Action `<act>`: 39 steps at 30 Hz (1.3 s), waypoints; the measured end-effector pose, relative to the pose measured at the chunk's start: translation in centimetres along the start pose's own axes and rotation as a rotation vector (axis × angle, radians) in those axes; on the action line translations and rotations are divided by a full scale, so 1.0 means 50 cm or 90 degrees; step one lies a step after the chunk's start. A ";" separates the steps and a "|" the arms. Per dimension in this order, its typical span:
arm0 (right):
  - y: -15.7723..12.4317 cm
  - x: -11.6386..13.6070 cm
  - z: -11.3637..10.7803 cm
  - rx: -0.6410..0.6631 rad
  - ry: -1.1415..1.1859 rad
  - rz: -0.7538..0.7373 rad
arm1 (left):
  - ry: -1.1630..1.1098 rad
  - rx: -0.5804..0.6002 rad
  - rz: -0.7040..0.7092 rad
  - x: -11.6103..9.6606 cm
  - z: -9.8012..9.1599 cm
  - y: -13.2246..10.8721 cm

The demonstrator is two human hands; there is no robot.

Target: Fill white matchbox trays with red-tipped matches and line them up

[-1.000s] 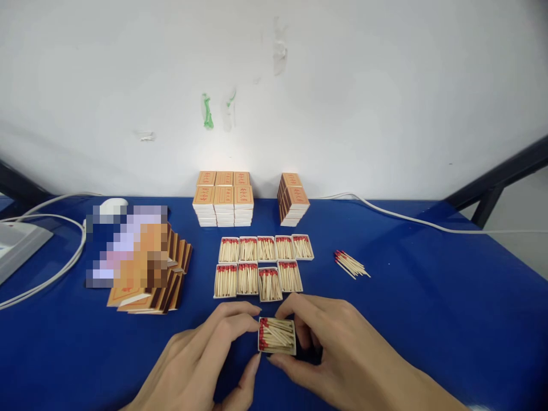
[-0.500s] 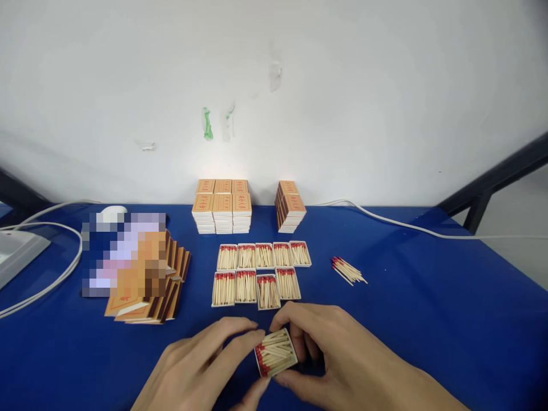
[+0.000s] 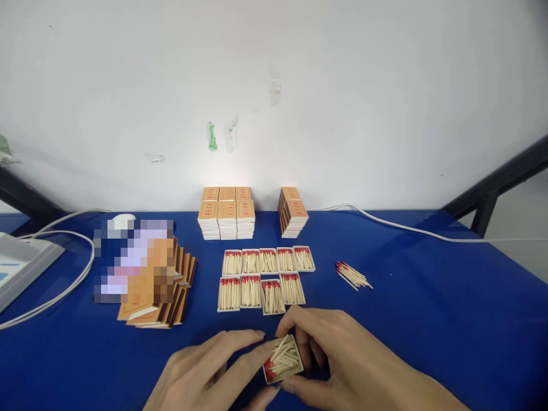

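Note:
A small white tray of red-headed matches (image 3: 284, 361) is tilted between my two hands near the front edge of the view. My right hand (image 3: 338, 354) grips its right side, index finger at the far edge and thumb at the near edge. The fingers of my left hand (image 3: 218, 368) press at its left side, over the match heads. Beyond my hands, two rows of match-filled trays (image 3: 250, 291) lie on the blue table (image 3: 411, 331). A loose pile of matches (image 3: 353, 275) lies to the right.
Stacked matchboxes (image 3: 226, 211) stand against the white wall, with a smaller stack (image 3: 293, 212) to their right. At left are orange sleeves (image 3: 182, 285), a partly blurred purple item (image 3: 148, 237), a white mouse (image 3: 124, 220), a white device (image 3: 32, 260) and cables (image 3: 402, 229).
The view has shifted, so everything sits slightly lower and further right. My left fingers reach a little further over the tray's left edge, and some matches inside lie at different angles.

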State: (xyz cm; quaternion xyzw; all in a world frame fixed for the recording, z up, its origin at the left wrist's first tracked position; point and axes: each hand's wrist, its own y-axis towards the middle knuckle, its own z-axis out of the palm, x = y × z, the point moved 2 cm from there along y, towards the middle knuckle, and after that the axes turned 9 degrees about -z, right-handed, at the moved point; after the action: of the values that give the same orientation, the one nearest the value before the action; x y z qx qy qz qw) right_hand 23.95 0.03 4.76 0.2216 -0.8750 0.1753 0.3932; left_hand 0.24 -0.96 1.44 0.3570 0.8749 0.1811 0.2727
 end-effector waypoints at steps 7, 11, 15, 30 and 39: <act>-0.005 -0.002 0.005 0.011 0.007 0.005 | -0.046 0.011 0.003 -0.007 0.003 0.004; -0.007 0.002 0.001 0.012 -0.014 -0.006 | -0.051 0.029 -0.023 -0.007 0.005 -0.003; -0.009 0.001 -0.005 0.008 -0.001 -0.019 | -0.041 0.031 -0.013 -0.006 0.004 -0.002; -0.012 -0.004 -0.012 0.032 -0.029 -0.068 | -0.002 0.024 0.018 -0.002 0.011 -0.003; -0.017 -0.010 -0.010 0.000 -0.005 -0.068 | -0.003 0.030 0.014 -0.006 0.006 0.008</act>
State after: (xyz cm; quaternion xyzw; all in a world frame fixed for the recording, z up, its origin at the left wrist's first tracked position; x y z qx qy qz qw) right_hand 25.04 -0.32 4.80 0.2685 -0.8634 0.1534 0.3987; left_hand 0.84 -0.87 1.50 0.3734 0.8743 0.1623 0.2641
